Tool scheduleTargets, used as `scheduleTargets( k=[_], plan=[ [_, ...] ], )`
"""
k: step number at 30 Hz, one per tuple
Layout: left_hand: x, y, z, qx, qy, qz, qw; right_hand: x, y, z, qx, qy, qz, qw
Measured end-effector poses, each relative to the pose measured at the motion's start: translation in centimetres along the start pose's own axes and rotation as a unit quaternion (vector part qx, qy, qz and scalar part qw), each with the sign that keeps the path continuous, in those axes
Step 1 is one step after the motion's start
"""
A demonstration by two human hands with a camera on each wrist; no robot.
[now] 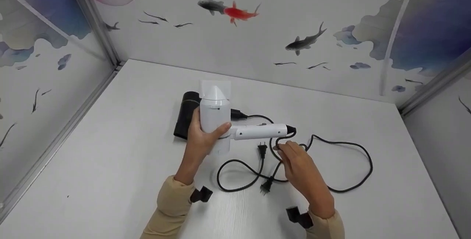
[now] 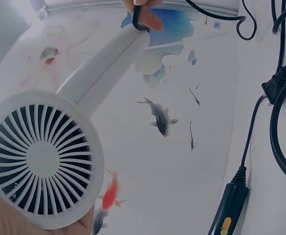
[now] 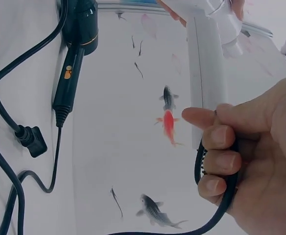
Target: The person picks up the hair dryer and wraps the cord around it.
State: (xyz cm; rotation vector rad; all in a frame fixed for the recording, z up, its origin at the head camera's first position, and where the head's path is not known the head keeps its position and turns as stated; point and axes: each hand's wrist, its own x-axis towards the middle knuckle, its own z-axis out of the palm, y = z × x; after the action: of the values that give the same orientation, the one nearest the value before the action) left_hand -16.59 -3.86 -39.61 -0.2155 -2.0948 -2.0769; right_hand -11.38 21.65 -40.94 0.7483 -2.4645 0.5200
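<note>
My left hand grips the body of a white hair dryer, thumb across its front. A flat nozzle tops the dryer in the head view, and its handle points right. In the left wrist view its round slatted intake grille faces the camera. My right hand is just below the handle's end, fingers curled round the dryer's black cord. Behind the white dryer, a black hair dryer lies on the table, partly hidden by it; its handle shows an orange switch.
Black cords loop over the white table, mostly to the right. Two plugs lie among them, one upper plug and one lower plug. Printed panels with fish wall the table at the back and sides.
</note>
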Motion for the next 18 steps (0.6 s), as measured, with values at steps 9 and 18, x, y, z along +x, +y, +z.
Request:
scheduleTargets(
  k=[9,18],
  plan=[
    [0.3,0.3,-1.0,-0.031,-0.064,0.017,0.9973,0.0,0.9,-1.6,0.084,0.086,-0.006,0.993],
    [0.3,0.2,-1.5,-0.071,-0.12,-0.01,0.9902,0.0,1.1,-2.1,0.22,0.182,0.034,0.958]
  ],
)
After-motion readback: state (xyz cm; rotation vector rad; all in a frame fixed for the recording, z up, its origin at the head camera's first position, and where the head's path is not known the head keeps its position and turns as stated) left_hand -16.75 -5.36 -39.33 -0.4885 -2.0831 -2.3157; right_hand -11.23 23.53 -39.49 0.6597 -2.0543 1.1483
